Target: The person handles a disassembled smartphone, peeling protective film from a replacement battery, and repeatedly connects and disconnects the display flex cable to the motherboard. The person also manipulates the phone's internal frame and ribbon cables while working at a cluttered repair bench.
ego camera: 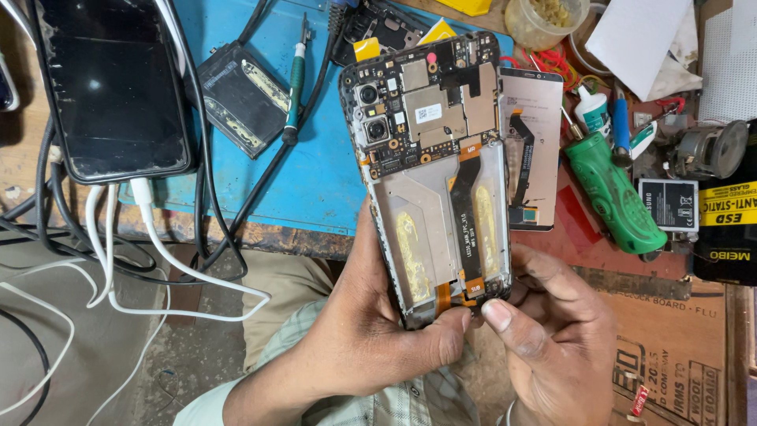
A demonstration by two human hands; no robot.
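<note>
My left hand and my right hand both grip the lower end of an opened smartphone held upright in front of me. Its back cover and battery are off. The circuit board, camera modules, orange flex cables and bare battery bay with yellow glue strips show. My left thumb lies across the bottom edge, and my right thumb presses the bottom right corner by the flex connector.
A blue mat holds a flat black battery and a green-handled screwdriver. A black tablet with white and black cables lies left. Another phone screen, a green tool, a glue bottle and cardboard sit right.
</note>
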